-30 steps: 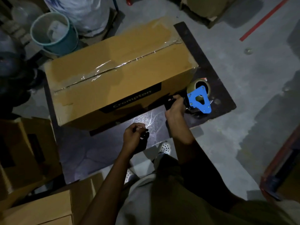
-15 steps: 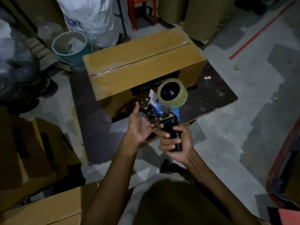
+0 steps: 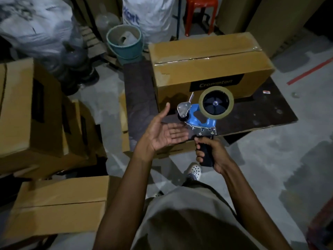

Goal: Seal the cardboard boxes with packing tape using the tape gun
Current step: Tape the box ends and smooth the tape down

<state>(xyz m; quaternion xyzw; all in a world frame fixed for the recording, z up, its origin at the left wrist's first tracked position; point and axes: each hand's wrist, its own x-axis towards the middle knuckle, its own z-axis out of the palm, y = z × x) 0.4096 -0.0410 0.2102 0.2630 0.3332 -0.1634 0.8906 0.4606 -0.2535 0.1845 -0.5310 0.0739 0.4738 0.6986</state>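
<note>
Since half second ago: left hand [image 3: 165,132] comes off gun front, now lies open, palm up, fingers straight, tips just beside tape gun [image 3: 196,120] underside; contact cannot be told. Right hand [image 3: 212,154] wraps black handle, holds gun in air, roll [image 3: 216,103] facing camera, likely to check tape end. Gun hangs before far box [image 3: 207,69], top seam already taped. Near box [image 3: 59,204] shows bare seam, probably next.

Left hand [image 3: 166,134] flat, palm up, right hand [image 3: 217,153] clenched
</note>
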